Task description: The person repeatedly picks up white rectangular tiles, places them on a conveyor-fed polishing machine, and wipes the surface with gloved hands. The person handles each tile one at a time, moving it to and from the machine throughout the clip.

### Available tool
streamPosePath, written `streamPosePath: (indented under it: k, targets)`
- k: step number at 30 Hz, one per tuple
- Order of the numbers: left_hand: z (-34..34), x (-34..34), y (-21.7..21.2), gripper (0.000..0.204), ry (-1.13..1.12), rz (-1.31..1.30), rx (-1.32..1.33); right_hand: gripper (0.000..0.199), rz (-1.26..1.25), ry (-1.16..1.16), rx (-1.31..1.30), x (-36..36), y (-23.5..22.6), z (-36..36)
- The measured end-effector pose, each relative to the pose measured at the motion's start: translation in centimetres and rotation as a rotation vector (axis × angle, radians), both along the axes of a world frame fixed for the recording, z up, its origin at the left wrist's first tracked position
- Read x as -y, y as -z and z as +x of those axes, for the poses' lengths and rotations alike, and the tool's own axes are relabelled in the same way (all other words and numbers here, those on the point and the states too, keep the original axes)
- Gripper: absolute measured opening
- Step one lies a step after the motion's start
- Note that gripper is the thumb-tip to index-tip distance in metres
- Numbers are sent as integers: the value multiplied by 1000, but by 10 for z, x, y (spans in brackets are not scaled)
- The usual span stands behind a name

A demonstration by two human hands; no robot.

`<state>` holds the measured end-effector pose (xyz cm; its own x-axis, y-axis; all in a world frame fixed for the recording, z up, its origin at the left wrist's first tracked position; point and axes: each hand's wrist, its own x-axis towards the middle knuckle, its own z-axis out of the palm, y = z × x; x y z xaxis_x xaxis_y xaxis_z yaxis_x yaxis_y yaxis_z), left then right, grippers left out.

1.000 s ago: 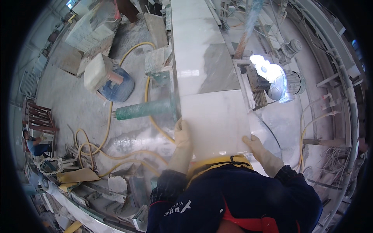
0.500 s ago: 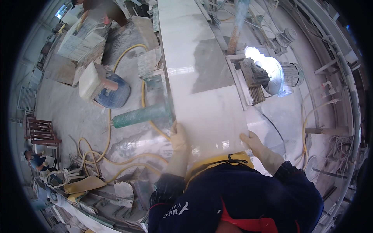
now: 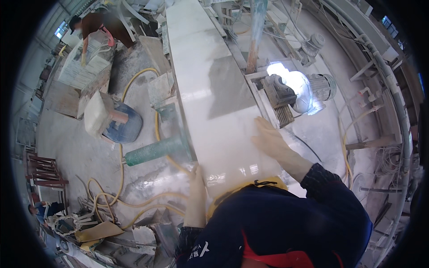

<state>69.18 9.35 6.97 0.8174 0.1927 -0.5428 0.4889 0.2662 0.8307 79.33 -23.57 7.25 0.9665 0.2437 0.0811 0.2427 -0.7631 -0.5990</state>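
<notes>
A polished white stone slab lies in front of me, its near end against my yellow apron. Beyond it a pale stone strip with a grey patch runs away from me. At the slab's left edge, near its close corner, my gloved left hand is closed on the edge; some of its fingers are hidden. My gloved right hand rests on the right part of the white surface, fingers stretched out and holding nothing.
Right of the strip stands a motor with a bright cover. On the left are a green roller, a blue barrel and a yellow hose. Stone scraps lie lower left. A co-worker bends over slabs far left.
My right hand has left the slab's near right corner and moved forward onto its top. My left hand stays at the left edge, slightly lower in view. The whole view has shifted.
</notes>
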Motion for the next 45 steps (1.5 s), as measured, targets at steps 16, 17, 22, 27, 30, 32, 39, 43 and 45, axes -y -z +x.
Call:
streamPosePath:
  k: [16,17,22,27,30,32,39,43,45]
  targets:
    - [-17,-4,30,62,254,426,-90,71,-156,-313,198,-109,-6,118]
    - [-17,-4,27,62,264,403,-75,70,-166,-306,199,-110,-2,120]
    - [-9,-2,5,62,299,395,-53,69,-147,-275,180,-112,8,127]
    - [-4,2,-11,65,325,408,-52,70,-176,-230,242,-116,10,131]
    - [-4,0,-9,68,341,417,-58,71,-187,-224,238,-118,15,134]
    - [-4,-4,-3,71,350,389,-75,70,-172,-228,241,-118,18,136]
    - [-3,-12,28,76,310,199,-106,70,-195,-243,236,-119,16,142]
    - [0,-11,28,73,306,227,-104,73,-181,-280,147,-117,13,145]
    - [2,-10,23,72,304,233,-116,74,-179,-276,149,-118,13,146]
